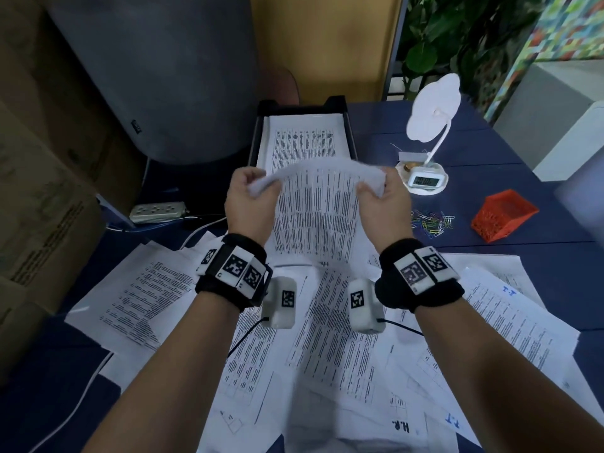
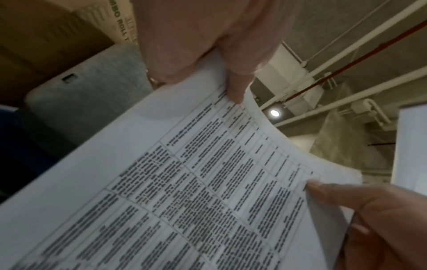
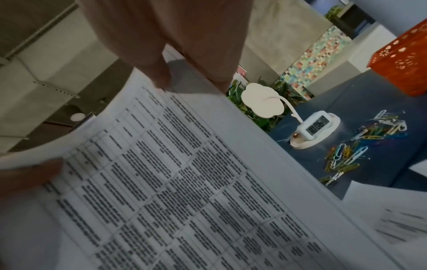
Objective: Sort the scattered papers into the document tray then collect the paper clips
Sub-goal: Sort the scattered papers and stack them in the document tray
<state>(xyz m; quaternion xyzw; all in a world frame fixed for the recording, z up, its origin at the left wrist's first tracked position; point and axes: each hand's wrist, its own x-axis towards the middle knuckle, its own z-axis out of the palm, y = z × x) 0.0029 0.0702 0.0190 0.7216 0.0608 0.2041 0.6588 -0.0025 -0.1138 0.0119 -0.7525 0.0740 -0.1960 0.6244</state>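
Both hands hold one printed sheet (image 1: 315, 207) in the air, just in front of the black document tray (image 1: 349, 125). My left hand (image 1: 250, 194) pinches its top left corner and my right hand (image 1: 380, 197) pinches its top right corner. The sheet (image 2: 184, 182) curves between the two grips, with my left thumb on its printed side. In the right wrist view the same sheet (image 3: 184, 182) fills the lower left. The tray holds a printed page (image 1: 304, 138). Several coloured paper clips (image 1: 431, 222) lie scattered on the blue table right of my right hand, also in the right wrist view as paper clips (image 3: 360, 146).
Many loose papers (image 1: 327, 338) cover the near table under my forearms. An orange mesh basket (image 1: 503, 219) lies right of the clips. A white desk lamp with a clock base (image 1: 425, 181) stands behind them. A power strip (image 1: 158, 212) and cardboard boxes (image 1: 39, 191) are on the left.
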